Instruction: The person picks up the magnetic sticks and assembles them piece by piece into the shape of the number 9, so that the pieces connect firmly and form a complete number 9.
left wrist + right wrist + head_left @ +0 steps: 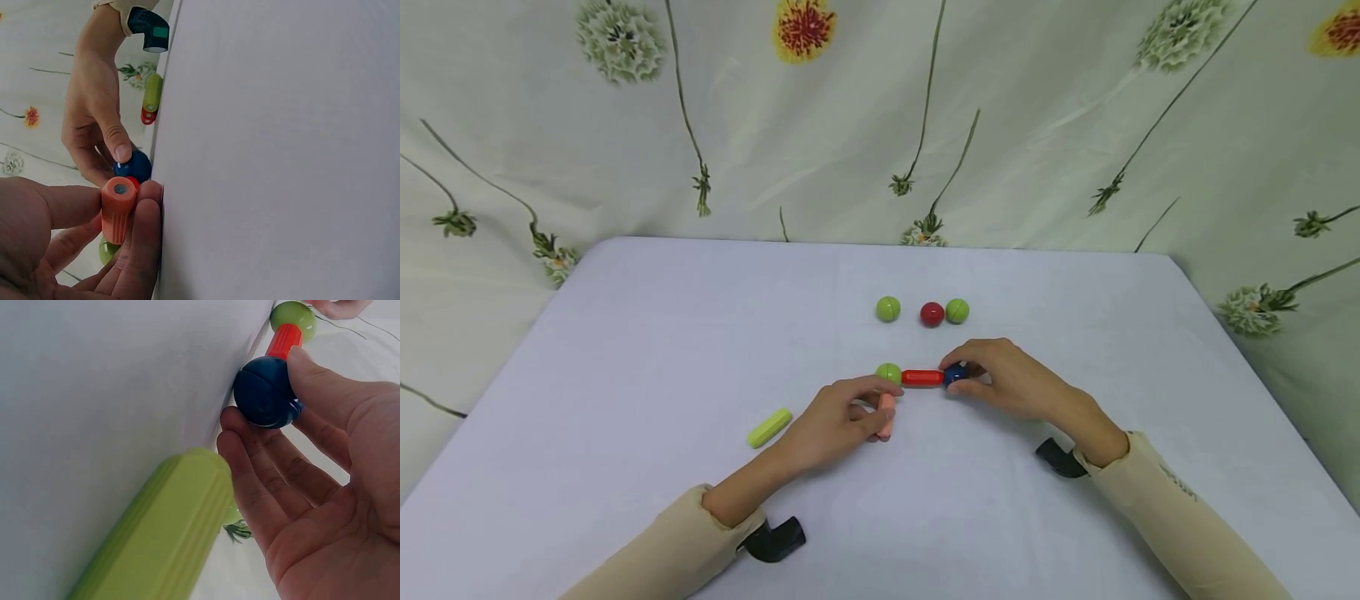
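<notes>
Beige sleeves [658,546] nearest, reaching in from the lower edge, a black device [778,542] at each cuff. Behind everything, flower-print cloth [850,158]; before it, a pale table [700,333].

Both hands at mid-table. Left hand [835,419]: thumb and fingers pinch a coral rod [116,212]; left wrist view shows a grey disc [120,189] set in one end. Right hand [1018,379]: thumb and fingers curl about a blue ball [955,374], steadying it, I judge.

Rods next. Red rod [922,378] runs left to right, its ends meeting a green ball [888,372] on the left, the blue ball on the right. Yellow-green rod [770,428] lies loose at a slant, left of the left hand.

Key relation: coral rod's long axis points roughly away from the person, near square to the red rod, far end towards the green ball. That ball sits just beyond the pinch, left hand nearer to it than right. Whether rod and ball touch: cannot tell, index finger in the way.

Smallest, farther back: a lone lime ball [888,308]; to its right a red ball [932,314], with another lime ball [957,311] just beside it.
</notes>
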Available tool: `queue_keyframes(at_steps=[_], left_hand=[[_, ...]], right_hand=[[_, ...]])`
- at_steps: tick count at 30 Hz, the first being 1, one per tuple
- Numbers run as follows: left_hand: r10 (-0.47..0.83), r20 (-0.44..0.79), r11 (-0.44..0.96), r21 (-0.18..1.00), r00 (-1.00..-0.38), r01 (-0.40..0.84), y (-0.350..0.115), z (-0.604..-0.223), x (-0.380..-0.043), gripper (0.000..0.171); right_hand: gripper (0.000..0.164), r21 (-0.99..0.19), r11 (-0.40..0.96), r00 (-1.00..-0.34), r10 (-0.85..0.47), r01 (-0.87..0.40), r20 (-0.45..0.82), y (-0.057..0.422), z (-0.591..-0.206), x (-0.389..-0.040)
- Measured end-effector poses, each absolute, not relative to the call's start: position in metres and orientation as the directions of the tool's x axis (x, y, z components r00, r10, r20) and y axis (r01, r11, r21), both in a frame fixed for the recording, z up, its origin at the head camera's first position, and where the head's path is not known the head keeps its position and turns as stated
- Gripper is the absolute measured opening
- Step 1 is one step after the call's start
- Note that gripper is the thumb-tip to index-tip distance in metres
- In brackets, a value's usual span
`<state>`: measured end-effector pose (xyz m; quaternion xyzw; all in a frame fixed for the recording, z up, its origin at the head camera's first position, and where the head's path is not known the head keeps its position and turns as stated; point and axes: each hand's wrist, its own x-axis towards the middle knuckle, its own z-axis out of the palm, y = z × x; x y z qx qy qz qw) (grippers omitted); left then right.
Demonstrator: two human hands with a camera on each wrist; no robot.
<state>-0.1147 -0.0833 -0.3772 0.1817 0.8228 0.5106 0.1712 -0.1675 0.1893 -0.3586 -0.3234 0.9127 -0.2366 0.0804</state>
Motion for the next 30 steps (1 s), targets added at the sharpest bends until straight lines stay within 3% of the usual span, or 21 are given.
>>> queue_keyframes(at_steps=[11, 18, 30], left_hand=[[0.394, -0.189, 0.415, 0.910, -0.899, -0.009, -0.079, -0.377, -0.119, 0.068], [0.370, -0.279, 0.397, 0.910, -0.886, -0.121, -0.078, -0.377, -0.127, 0.067], [0.412, -0.263, 0.412, 0.908, -0.872, -0.079, -0.085, -0.375, -0.132, 0.066]], right_hand=[[0.031, -0.482, 0.688, -0.780, -0.625, -0.542, -0.016, 0.189, -0.358, -0.168], [0.031, -0.489, 0.678, -0.776, -0.631, -0.549, -0.003, 0.189, -0.357, -0.167], [0.040, -0.503, 0.668, -0.774, -0.634, -0.548, 0.002, 0.189, -0.358, -0.168]])
